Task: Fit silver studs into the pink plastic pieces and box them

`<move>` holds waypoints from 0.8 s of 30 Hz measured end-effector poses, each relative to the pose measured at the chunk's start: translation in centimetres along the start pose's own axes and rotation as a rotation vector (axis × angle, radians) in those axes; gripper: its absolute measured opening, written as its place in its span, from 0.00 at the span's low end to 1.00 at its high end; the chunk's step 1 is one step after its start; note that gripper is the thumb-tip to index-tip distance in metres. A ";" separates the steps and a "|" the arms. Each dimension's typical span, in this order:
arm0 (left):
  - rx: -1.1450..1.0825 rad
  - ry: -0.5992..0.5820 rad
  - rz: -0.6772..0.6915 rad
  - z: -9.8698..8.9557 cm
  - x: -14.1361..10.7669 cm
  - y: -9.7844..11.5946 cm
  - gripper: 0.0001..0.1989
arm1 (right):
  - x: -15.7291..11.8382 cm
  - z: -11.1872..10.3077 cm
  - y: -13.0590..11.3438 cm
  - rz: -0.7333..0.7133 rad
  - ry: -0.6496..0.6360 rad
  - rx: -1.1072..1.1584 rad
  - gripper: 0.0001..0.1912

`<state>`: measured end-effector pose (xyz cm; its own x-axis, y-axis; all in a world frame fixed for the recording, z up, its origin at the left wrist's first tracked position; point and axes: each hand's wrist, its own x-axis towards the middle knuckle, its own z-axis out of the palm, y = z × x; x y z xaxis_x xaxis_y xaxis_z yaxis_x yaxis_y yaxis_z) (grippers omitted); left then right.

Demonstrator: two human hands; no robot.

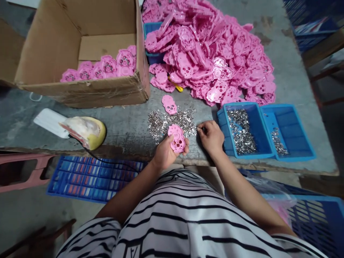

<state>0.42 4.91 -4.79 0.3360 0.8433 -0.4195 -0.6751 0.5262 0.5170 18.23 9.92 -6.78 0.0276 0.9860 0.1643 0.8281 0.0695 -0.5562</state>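
A pink plastic piece (176, 139) with holes rests in my left hand (166, 152), held near the table's front edge. My right hand (212, 138) is at the right edge of a scattered heap of small metal parts (184, 118), thumb and fingertips pinched together; what they hold, if anything, is too small to make out. Another pink piece (169, 104) lies flat at the back of the metal heap. To the right of my right hand stands a blue bin (227, 141) with many metal parts, beside a second blue bin (298, 141) with some.
A big pile of pink pieces (199, 53) covers the table's back. An open cardboard box (88, 91) at the left holds pink pieces. A yellow-handled tool (177, 86) lies by the pile. A yellow and white object (91, 130) sits near a white plate (51, 122) at front left.
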 end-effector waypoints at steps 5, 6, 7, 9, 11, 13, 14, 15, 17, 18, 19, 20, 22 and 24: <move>-0.012 -0.047 -0.003 0.0 0.1 0.0 0.18 | 0.0 0.1 0.4 0.116 0.087 0.294 0.05; -0.009 -0.057 0.002 0.0 0.1 0.1 0.19 | 0.0 0.1 0.5 0.144 0.108 0.342 0.06; 0.000 -0.064 0.011 0.1 0.0 0.1 0.19 | -0.1 0.1 0.4 0.166 0.124 0.387 0.07; 0.038 -0.067 0.045 0.2 -0.2 0.0 0.18 | -0.4 -0.2 0.1 0.192 0.123 0.487 0.08; 0.102 -0.050 0.087 0.4 -0.3 -0.1 0.18 | -0.9 -0.7 -0.6 0.203 0.061 0.605 0.09; 0.185 0.000 0.137 0.9 -0.5 -0.1 0.18 | -1.5 -1.5 -1.6 0.218 -0.062 0.705 0.10; 0.229 0.034 0.169 1.1 -0.6 -0.1 0.17 | -1.9 -2.0 -2.0 0.225 -0.132 0.744 0.10; 0.274 0.069 0.204 1.5 -0.6 -0.1 0.17 | -2.2 -2.5 -2.5 0.231 -0.195 0.777 0.10; 0.359 0.125 0.271 2.2 -0.7 -0.1 0.16 | -2.7 -3.4 -3.2 0.238 -0.283 0.825 0.11; 0.401 0.145 0.294 2.6 -0.7 -0.1 0.16 | -2.9 -3.7 -3.5 0.236 -0.305 0.839 0.11; 0.443 0.163 0.309 3.0 -0.7 -0.1 0.15 | -3.1 -4.0 -3.6 0.230 -0.312 0.845 0.11; 0.480 0.181 0.316 3.3 -0.8 -0.2 0.15 | -3.2 -4.3 -3.7 0.217 -0.307 0.843 0.12; 0.525 0.217 0.312 3.9 -0.8 -0.3 0.14 | -3.5 -4.6 -3.6 0.162 -0.276 0.806 0.12; 0.528 0.242 0.290 4.3 -0.8 -0.6 0.14 | -3.9 -4.8 -3.4 0.051 -0.228 0.712 0.10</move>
<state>3.34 4.34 -1.58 -0.0105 0.9432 -0.3321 -0.2819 0.3158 0.9060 18.03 5.16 -1.60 -0.1244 0.9922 -0.0052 0.2643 0.0280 -0.9640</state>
